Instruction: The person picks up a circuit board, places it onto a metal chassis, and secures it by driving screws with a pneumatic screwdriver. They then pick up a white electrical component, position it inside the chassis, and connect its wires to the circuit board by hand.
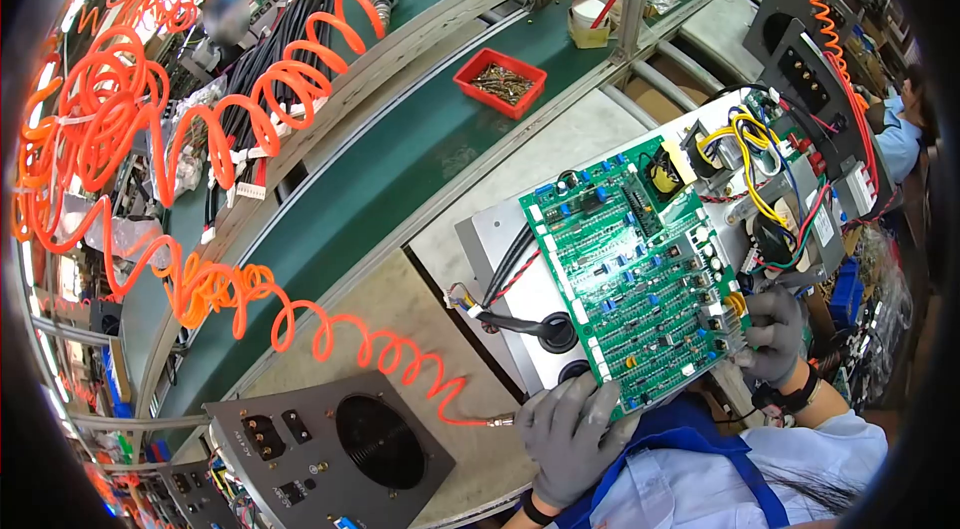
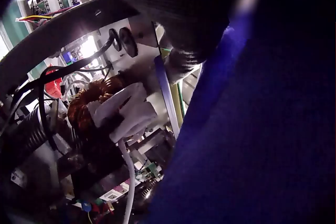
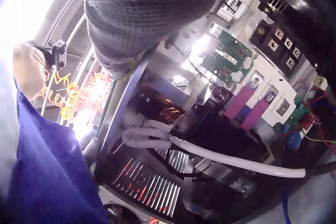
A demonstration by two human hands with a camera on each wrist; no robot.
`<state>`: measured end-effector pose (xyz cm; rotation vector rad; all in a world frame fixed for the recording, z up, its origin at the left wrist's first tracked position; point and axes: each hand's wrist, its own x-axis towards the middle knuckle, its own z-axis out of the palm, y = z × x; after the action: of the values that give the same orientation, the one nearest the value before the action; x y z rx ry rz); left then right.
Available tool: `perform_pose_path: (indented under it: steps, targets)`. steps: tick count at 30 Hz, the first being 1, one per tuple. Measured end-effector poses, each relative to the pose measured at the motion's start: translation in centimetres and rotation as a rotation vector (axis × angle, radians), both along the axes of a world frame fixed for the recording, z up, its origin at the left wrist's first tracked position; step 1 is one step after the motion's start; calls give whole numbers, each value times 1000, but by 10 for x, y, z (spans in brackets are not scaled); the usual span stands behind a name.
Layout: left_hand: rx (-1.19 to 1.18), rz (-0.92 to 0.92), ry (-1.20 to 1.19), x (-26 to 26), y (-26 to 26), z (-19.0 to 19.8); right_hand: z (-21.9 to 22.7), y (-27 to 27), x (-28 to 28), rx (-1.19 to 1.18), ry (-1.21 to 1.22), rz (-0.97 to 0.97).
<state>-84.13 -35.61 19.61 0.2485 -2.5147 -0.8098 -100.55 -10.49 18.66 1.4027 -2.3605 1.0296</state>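
A machine chassis tilts up in front of me, with a large green circuit board (image 1: 640, 274) on its upper face. At its near left corner my gloved left hand (image 1: 575, 434) grips the edge, fingers over the top. My right hand (image 1: 775, 334), also gloved, holds the near right edge beside bundled yellow wires (image 1: 740, 137). Beneath the chassis, the left wrist view shows a copper coil (image 2: 97, 100) and a white sleeve. In the right wrist view the right glove (image 3: 126, 29) curls over a metal edge above a finned heat sink (image 3: 149, 184) and a white tube (image 3: 226, 159).
A grey panel with a round fan opening (image 1: 335, 439) stands at the lower left. An orange coiled air hose (image 1: 375, 357) stretches toward my left hand. Across the bench, a red tray (image 1: 520, 107) of screws sits on the green conveyor (image 1: 420, 144). Metal rollers (image 1: 690, 64) lie behind the chassis.
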Motion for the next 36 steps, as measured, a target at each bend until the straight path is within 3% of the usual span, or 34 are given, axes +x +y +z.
perform_pose_path:
  steps: [19,26,36]
  targets:
    - [-77,33,55,3,17,-10,7,3,-4,-48,6,89]
    - [-137,72,107,4,22,-15,-6,3,-3,-184,53,62]
    - [64,128,99,7,27,-22,-3,2,3,-249,52,2]
